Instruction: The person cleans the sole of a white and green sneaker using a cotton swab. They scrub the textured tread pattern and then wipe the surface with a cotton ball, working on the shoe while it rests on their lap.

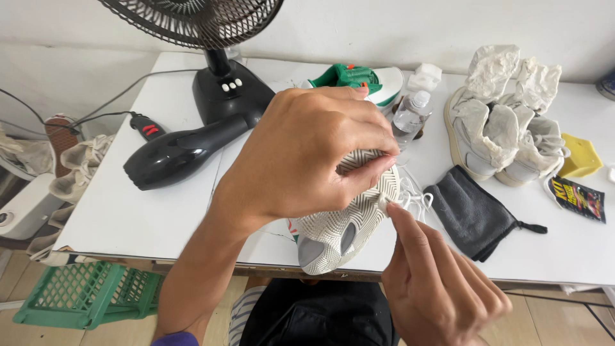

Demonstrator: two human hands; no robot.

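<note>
My left hand (307, 154) grips a white sneaker (343, 224) held sole-up over the front of the white table (160, 211); the patterned off-white sole faces me. My right hand (435, 282) pinches something small and white at the sole's right edge, close to the loose white laces (416, 197). What the fingertips pinch is too small to tell apart from the sole.
A black hair dryer (176, 154) and a black fan base (230, 90) are at the left. A green-and-white shoe (359, 78), a clear bottle (410, 118), a grey cloth (471, 214), paper-stuffed white sneakers (500, 134), a yellow sponge (580, 157) and a green crate (83, 295) surround.
</note>
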